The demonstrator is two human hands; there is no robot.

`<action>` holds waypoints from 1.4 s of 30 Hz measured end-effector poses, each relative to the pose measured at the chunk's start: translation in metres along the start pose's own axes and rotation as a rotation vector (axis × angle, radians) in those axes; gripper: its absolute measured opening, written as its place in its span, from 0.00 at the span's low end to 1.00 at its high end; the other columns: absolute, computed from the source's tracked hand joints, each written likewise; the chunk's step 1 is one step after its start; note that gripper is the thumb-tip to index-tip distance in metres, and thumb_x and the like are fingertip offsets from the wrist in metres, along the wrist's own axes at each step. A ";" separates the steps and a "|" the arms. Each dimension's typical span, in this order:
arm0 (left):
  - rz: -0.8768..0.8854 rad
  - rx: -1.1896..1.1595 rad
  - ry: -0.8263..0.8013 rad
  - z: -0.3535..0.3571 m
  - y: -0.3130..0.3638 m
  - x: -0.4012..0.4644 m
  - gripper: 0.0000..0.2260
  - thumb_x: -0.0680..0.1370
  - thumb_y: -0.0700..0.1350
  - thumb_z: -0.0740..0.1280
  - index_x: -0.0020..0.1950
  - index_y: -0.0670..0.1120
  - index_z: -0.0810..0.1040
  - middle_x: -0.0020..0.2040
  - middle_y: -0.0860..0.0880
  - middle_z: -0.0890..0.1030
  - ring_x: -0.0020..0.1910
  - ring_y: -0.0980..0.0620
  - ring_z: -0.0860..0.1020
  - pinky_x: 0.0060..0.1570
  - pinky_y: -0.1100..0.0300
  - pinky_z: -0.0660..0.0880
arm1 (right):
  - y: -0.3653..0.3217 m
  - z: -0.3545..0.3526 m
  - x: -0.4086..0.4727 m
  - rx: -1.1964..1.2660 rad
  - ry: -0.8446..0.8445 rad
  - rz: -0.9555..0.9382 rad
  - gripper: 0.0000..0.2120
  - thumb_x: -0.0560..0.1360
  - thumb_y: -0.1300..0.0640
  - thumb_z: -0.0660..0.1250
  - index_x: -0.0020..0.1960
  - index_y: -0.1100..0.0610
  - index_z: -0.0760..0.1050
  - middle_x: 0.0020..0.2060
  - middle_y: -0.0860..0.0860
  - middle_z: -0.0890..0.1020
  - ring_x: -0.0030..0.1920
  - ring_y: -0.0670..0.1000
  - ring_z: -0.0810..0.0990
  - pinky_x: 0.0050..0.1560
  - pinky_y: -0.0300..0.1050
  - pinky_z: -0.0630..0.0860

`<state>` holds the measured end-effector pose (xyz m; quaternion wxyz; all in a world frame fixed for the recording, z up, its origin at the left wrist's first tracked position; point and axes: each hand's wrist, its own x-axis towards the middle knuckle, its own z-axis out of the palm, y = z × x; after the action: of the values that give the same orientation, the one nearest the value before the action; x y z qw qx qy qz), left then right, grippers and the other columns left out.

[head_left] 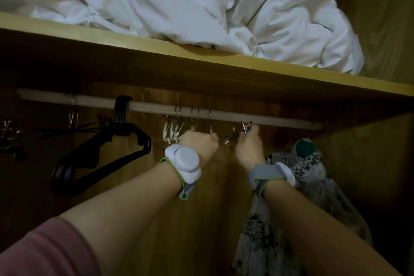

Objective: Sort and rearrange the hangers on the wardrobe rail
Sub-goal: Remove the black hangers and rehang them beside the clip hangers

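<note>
The fingers (211, 137) of the left hand (199, 143) are curled around the necks of the metal hangers (192, 116) hooked over the middle of the rail (268, 120), while the right hand (247, 148) pinches a small metal clip (245, 129) just under the rail beside them. Further left, a bunch of black hangers (107, 148) hangs tilted from the same rail. A patterned garment (309, 175) hangs at the right end. Crumpled white sheets (224, 6) lie on the shelf (156, 51) above.

2 hands (198, 143), 1 rail (156, 106), approx 4 black hangers (100, 157), 2 wristbands (183, 163), 1 shelf (156, 56)
</note>
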<state>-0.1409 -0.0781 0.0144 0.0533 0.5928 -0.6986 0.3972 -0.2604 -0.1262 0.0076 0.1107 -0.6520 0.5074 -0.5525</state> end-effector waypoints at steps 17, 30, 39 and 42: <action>0.057 0.140 0.329 0.018 0.001 -0.021 0.15 0.62 0.45 0.65 0.47 0.48 0.82 0.35 0.48 0.83 0.34 0.47 0.80 0.38 0.58 0.75 | 0.030 -0.006 -0.043 0.199 -0.198 0.043 0.09 0.81 0.54 0.54 0.55 0.56 0.69 0.35 0.49 0.73 0.32 0.48 0.70 0.37 0.43 0.68; 0.146 -0.094 0.435 0.014 -0.016 -0.103 0.22 0.69 0.50 0.57 0.60 0.41 0.71 0.60 0.40 0.78 0.58 0.42 0.75 0.57 0.52 0.65 | 0.006 -0.033 -0.082 0.773 -0.199 0.157 0.15 0.80 0.49 0.56 0.38 0.54 0.70 0.17 0.44 0.64 0.18 0.43 0.63 0.20 0.32 0.61; -0.154 -0.273 0.052 0.010 -0.085 -0.213 0.28 0.77 0.55 0.58 0.74 0.42 0.61 0.72 0.41 0.68 0.68 0.42 0.71 0.65 0.50 0.69 | -0.066 0.007 -0.104 1.245 -0.352 0.324 0.18 0.80 0.47 0.55 0.35 0.54 0.68 0.17 0.45 0.63 0.18 0.44 0.60 0.21 0.35 0.57; -0.160 -0.269 0.074 0.001 -0.103 -0.257 0.34 0.77 0.61 0.53 0.77 0.42 0.52 0.74 0.42 0.65 0.68 0.43 0.72 0.66 0.50 0.68 | -0.093 0.035 -0.119 1.385 -0.402 0.367 0.18 0.80 0.47 0.54 0.35 0.54 0.68 0.17 0.45 0.63 0.18 0.43 0.60 0.21 0.34 0.58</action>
<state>0.0243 0.1248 -0.0752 0.1895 0.6191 -0.6936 0.3158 -0.1659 -0.0048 -0.0114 0.6775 -0.4264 0.1138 -0.5884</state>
